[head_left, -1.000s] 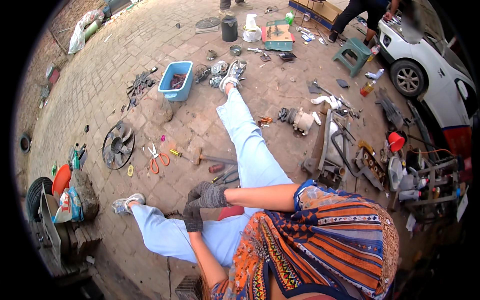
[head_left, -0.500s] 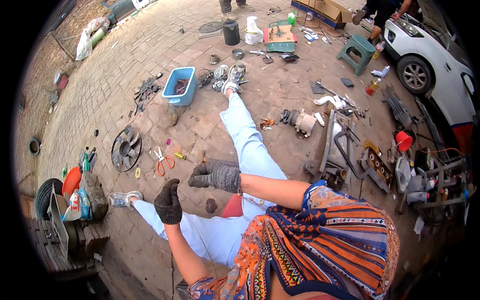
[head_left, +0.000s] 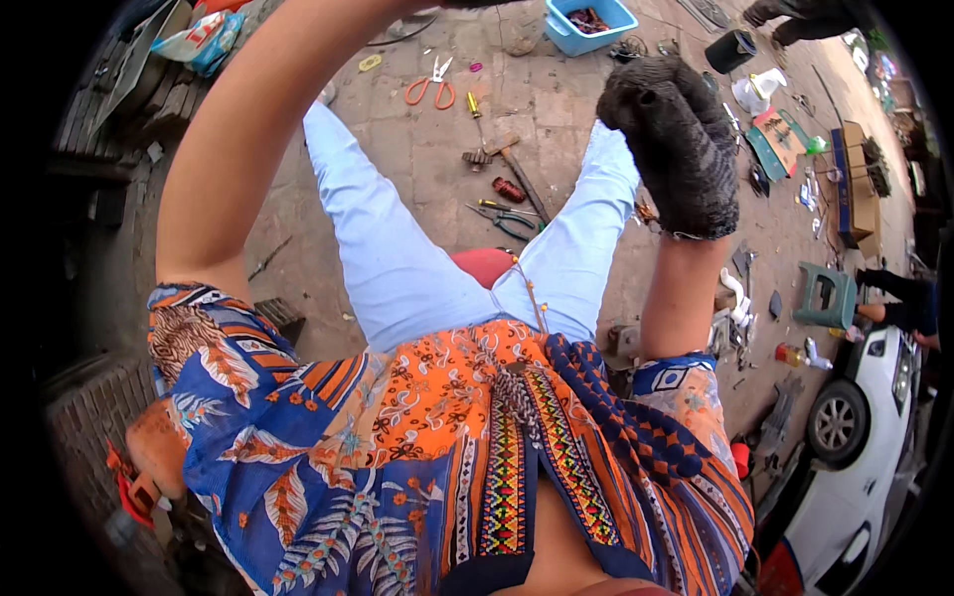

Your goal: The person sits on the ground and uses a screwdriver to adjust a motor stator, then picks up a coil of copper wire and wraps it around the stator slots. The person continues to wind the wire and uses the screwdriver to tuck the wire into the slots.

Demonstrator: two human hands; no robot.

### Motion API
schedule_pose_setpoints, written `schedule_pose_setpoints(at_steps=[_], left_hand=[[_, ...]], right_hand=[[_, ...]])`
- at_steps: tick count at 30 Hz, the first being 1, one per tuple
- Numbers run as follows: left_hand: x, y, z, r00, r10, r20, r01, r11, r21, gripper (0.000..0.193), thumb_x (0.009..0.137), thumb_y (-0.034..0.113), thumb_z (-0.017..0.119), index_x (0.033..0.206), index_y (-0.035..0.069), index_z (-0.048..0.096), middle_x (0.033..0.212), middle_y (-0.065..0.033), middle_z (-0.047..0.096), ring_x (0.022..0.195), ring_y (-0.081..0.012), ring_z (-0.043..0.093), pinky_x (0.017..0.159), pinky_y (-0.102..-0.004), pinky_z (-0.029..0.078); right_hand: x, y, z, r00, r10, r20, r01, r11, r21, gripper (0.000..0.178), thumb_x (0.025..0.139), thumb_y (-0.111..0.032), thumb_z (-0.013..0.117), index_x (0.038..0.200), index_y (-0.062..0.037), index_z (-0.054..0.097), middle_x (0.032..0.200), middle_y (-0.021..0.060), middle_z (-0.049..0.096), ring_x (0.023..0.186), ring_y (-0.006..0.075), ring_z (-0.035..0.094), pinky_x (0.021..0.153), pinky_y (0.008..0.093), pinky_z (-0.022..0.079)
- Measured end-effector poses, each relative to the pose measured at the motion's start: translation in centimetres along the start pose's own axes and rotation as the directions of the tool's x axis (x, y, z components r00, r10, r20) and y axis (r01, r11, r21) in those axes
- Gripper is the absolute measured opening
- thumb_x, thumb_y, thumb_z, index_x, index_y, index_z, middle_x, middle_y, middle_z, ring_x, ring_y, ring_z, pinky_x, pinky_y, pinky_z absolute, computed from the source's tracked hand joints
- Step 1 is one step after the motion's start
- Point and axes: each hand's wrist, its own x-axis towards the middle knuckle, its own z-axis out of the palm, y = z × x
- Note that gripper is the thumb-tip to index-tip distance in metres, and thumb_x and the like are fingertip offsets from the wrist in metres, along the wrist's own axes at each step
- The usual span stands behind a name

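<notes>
**Right hand (head_left: 676, 149) held up, left hand (head_left: 482, 3) at the upper edge**

Two hands are shown in dark gloves. The right hand is held up right of centre in the upper half of the frame; its fingers are bent in toward the thumb, and whether anything is gripped cannot be told. The left hand is nearly all cut off by the upper edge, so whether it is wide, narrow or filled cannot be told.

One blue tub (head_left: 586, 38), with dark reddish pieces inside, is seen between the hands at the top of the frame. Its far end is cut off, so its long axis cannot be judged.

Around the upper centre, tools are laid on the paving (head_left: 556, 94). One hammer (head_left: 526, 185) is set with its head at upper left, its long axis slanted toward lower right. Two screwdrivers are counted: one yellow-handled screwdriver (head_left: 474, 109) is pointed downward, and a second screwdriver (head_left: 488, 203) is laid nearly level, its handle to the left. One pair of scissors (head_left: 436, 79) is pointed upward. One red cylinder (head_left: 509, 189) and one pair of pliers (head_left: 517, 218) are placed near the hammer's handle. One green stool (head_left: 847, 295) and one white car (head_left: 845, 497) are seen at the right.
</notes>
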Motion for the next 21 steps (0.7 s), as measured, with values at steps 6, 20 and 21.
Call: schedule_pose_setpoints(at_steps=[6, 20, 21], left_hand=[[-1.2, -2.0, 0.7, 0.949, 0.244, -0.199, -0.252, 0.968, -0.014, 0.023, 0.088, 0.028, 0.055, 0.087, 0.007, 0.065, 0.079, -0.0119, 0.065, 0.074, -0.0282, 0.063, 0.069, -0.0392, 0.05], [-15.2, -2.6, 14.5, 0.478, -0.625, 0.617, 0.798, 0.015, -0.603, 0.027, 0.091, 0.029, 0.054, 0.089, 0.007, 0.07, 0.06, -0.0018, 0.056, 0.053, -0.0088, 0.051, 0.052, -0.0263, 0.043], [-16.7, -2.4, 17.9, 0.493, -0.637, 0.593, 0.746, -0.043, -0.665, 0.028, 0.092, 0.03, 0.054, 0.09, 0.007, 0.07, 0.061, -0.0019, 0.057, 0.055, -0.0084, 0.051, 0.053, -0.0256, 0.043]], right_hand=[[0.1, 1.6, -5.3, 0.995, 0.095, -0.026, -0.091, 0.989, 0.113, 0.032, 0.089, -0.021, 0.058, 0.113, 0.0003, 0.056, 0.112, 0.0143, 0.059, 0.11, 0.0301, 0.054, 0.096, 0.047, 0.041], [-5.2, 27.9, -12.8, 0.336, 0.673, -0.658, -0.831, 0.542, 0.13, 0.034, 0.085, -0.019, 0.065, 0.114, -0.0031, 0.059, 0.101, 0.0106, 0.065, 0.087, 0.0176, 0.062, 0.073, 0.0274, 0.052], [-8.9, 33.8, -17.7, 0.307, 0.591, -0.746, -0.916, 0.395, -0.064, 0.039, 0.082, -0.024, 0.068, 0.115, -0.0041, 0.06, 0.103, 0.0102, 0.065, 0.089, 0.0191, 0.062, 0.074, 0.0287, 0.051]])
